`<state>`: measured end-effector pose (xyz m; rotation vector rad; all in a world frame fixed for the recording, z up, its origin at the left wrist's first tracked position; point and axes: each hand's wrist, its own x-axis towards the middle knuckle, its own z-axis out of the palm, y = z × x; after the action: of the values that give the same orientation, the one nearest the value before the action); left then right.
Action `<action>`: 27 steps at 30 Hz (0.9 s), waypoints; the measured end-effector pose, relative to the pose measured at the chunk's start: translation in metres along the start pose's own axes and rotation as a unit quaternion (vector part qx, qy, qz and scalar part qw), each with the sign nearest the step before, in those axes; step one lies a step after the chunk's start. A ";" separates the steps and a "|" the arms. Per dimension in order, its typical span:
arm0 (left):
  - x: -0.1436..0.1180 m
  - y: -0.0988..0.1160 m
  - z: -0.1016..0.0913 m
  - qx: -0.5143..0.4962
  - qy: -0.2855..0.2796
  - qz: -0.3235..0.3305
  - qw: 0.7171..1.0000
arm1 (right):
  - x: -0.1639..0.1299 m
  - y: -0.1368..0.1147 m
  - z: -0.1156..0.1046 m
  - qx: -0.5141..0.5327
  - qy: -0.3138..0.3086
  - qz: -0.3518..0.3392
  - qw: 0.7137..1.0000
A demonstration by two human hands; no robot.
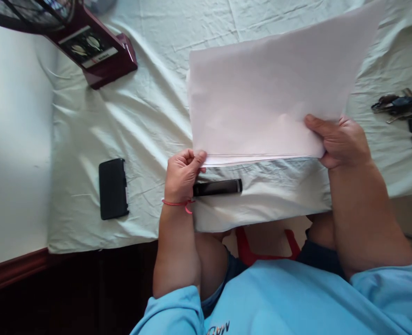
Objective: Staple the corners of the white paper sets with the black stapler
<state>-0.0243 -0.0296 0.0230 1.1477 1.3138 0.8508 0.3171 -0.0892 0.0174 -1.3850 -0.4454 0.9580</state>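
Both hands pinch the paper stack (261,93) at its near edge, left hand (181,174) at one corner, right hand (341,142) at the other, lifted off the tabletop (122,125). Risk: loose sheets fan out, slip onto the marker (218,187).

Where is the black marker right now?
In the head view, the black marker lies on the white cloth just below the paper stack, right beside the left hand.

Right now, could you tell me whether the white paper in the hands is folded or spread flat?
Folded. The white paper shows layered edges along its lower side, pinched there by the left hand and the right hand, above the black marker.
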 end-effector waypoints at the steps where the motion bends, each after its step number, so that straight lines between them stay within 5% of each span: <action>1: 0.001 -0.001 0.000 -0.001 0.012 -0.004 1.000 | 0.000 0.000 0.000 0.006 0.002 0.002 1.000; 14: 0.002 -0.006 0.003 -0.077 0.013 0.013 0.997 | -0.004 -0.004 0.001 0.022 0.006 -0.006 1.000; 27: 0.012 -0.022 0.006 -0.141 0.100 0.103 0.980 | -0.008 -0.002 0.002 -0.022 -0.007 0.004 1.000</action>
<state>-0.0198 -0.0252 -0.0022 1.0016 1.2003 1.2897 0.3116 -0.0939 0.0213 -1.4213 -0.4740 0.9709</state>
